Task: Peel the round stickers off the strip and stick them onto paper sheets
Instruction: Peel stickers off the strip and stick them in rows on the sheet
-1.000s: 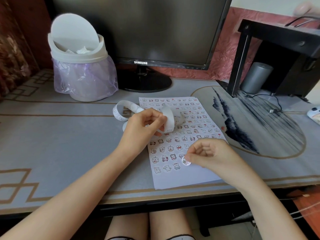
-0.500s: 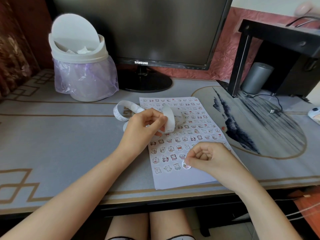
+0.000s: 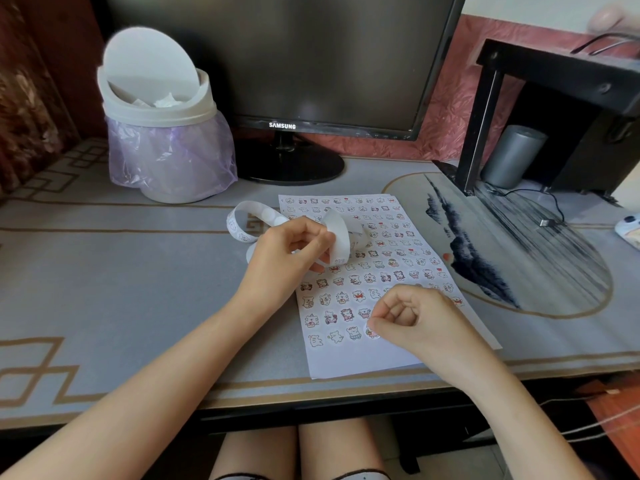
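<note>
One sticker [image 3: 370, 331] pinched at the right fingertips [image 3: 376, 325], touching the paper sheet [image 3: 363, 363] at the right end of the nearest row. Right hand [image 3: 415, 320] curled, thumb and forefinger closed on the sticker's edge, other fingers tucked in. Left hand [image 3: 287, 258] wrapped round the looped strip [image 3: 337, 240], held just above the sheet's upper half. Sheet flat on the table [image 3: 121, 271] near the front edge, rows of stickers covering most of it. Bin [image 3: 162, 133] and monitor [image 3: 277, 57] behind, well apart. Step in hand, by judgement: laying down one peeled sticker. Next move likely calls for pressing it flat in line with the row, letting go cleanly, then reaching back to the strip.
</note>
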